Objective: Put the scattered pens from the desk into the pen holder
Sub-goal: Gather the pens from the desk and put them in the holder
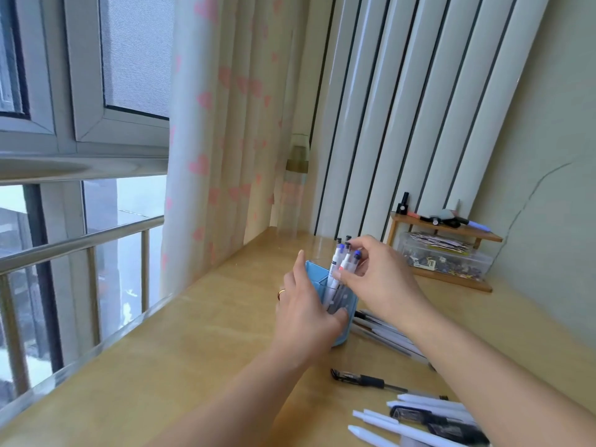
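Fingers [350, 275] of my right hand [383, 279] are pinched around the tops of a small bunch of white pens [338, 269] with blue caps, which stand upright in the blue pen holder [314, 272]; how many I hold I cannot tell, as my palm covers part of them. My left hand [303, 304] wraps the holder from its 9 o'clock side, fingers curled on its wall, thumb at the front, hiding most of the body. On the desk [193, 333], at 3 o'clock of the holder, more pens [383, 333] lie partly under my right forearm. At 5 o'clock lies a black pen [371, 380], and beyond it a heap of white and black pens [419, 421] is cut off by the bottom edge. At 1 o'clock, a small wooden shelf [451, 229] carries blurred items above a clear box [448, 258].
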